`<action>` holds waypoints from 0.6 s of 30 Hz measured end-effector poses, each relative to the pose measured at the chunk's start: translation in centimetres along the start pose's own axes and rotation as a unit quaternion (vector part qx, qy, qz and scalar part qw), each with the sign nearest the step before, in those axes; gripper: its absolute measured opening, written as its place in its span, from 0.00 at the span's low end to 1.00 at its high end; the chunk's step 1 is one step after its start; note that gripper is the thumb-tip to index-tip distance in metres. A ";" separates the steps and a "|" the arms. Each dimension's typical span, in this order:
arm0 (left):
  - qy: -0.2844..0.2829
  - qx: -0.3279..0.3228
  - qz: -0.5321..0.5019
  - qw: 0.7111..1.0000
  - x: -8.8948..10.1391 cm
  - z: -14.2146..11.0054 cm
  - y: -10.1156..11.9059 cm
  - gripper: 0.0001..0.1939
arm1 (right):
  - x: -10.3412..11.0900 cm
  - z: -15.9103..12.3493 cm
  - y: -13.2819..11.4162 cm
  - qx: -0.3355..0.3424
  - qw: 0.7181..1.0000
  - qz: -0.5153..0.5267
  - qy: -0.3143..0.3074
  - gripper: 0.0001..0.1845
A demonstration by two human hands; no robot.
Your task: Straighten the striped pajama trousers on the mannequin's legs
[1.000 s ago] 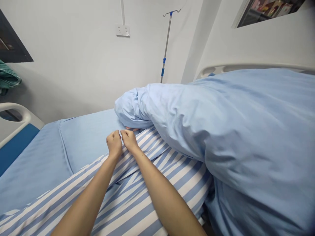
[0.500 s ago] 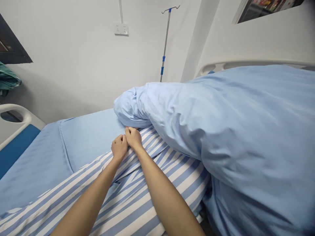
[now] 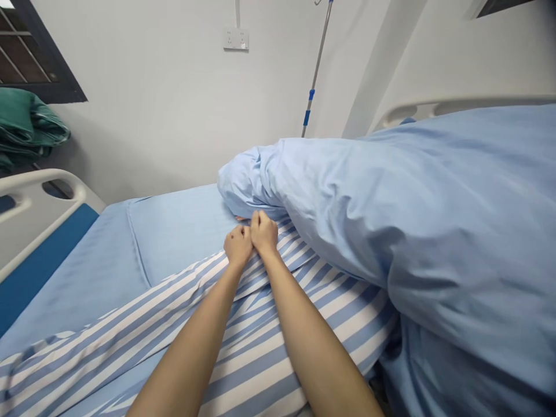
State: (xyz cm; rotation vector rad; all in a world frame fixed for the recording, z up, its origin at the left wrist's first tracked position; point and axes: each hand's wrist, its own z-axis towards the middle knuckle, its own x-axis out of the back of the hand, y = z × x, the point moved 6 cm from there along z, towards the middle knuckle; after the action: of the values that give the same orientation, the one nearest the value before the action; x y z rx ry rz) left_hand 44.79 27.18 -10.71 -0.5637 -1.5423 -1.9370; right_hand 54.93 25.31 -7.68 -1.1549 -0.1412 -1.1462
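My left hand (image 3: 238,246) is closed in a fist on blue-and-white striped cloth (image 3: 169,304), which looks like a hospital garment. Right beside it, touching, my right hand (image 3: 264,233) is also closed on the same cloth, just below the folded edge of a light blue quilt (image 3: 330,185). The fingertips of both hands are hidden in the fabric. A small skin-coloured patch shows beyond my hands under the quilt's edge; I cannot make out what it is. Striped cloth stretches from my hands toward the lower left and spreads wide under my forearms.
The bed has a light blue sheet (image 3: 186,214) and a pale end board (image 3: 47,188) with a dark blue panel at left. An IV pole (image 3: 319,63) stands by the wall near a power socket (image 3: 236,39). Folded green fabric (image 3: 30,124) lies by the window.
The whole scene has shifted right and slightly up in view, showing more of the left bed end and green fabric. Both hands keep their grip on the striped cloth, close together.
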 end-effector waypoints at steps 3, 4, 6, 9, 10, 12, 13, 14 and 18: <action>0.005 -0.007 -0.039 0.999 0.3 0.0 0.1 0.14 | -1.1 0.1 1.3 -0.022 0.999 -0.031 -0.038 0.18; 0.004 -0.012 -0.046 0.999 0.7 0.1 -0.1 0.14 | -1.4 0.1 1.4 -0.018 0.998 -0.037 -0.042 0.18; 0.013 -0.012 -0.056 0.998 2.6 0.2 -1.2 0.15 | -1.6 0.0 1.4 -0.010 0.998 -0.041 -0.037 0.19; 0.049 0.016 -0.066 0.996 8.9 0.2 -5.5 0.16 | -1.6 -0.1 1.2 -0.012 0.998 -0.042 -0.033 0.19; 0.064 0.032 -0.067 0.995 11.7 0.1 -7.6 0.16 | -1.6 -0.1 1.2 -0.014 0.998 -0.042 -0.034 0.19; 0.084 0.063 -0.065 0.992 17.7 -0.5 -12.3 0.16 | -1.7 0.0 1.1 -0.015 0.998 -0.042 -0.039 0.20; 0.096 0.080 -0.066 0.990 20.6 -1.0 -14.9 0.16 | -1.7 0.0 1.0 -0.013 0.998 -0.045 -0.041 0.20; 0.121 0.105 -0.067 0.985 23.5 -1.8 -17.6 0.16 | -1.8 0.0 1.0 -0.011 0.998 -0.051 -0.042 0.20; 0.119 0.148 0.041 0.981 29.4 -5.5 -25.5 0.18 | -1.9 -0.1 1.0 -0.006 0.997 -0.065 -0.043 0.19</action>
State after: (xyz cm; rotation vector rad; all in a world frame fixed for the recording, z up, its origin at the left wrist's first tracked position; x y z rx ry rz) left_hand 6.09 20.23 -11.12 -0.2533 -1.5855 -1.6089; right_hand 54.74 26.40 -9.51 -1.2203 -0.2809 -1.2135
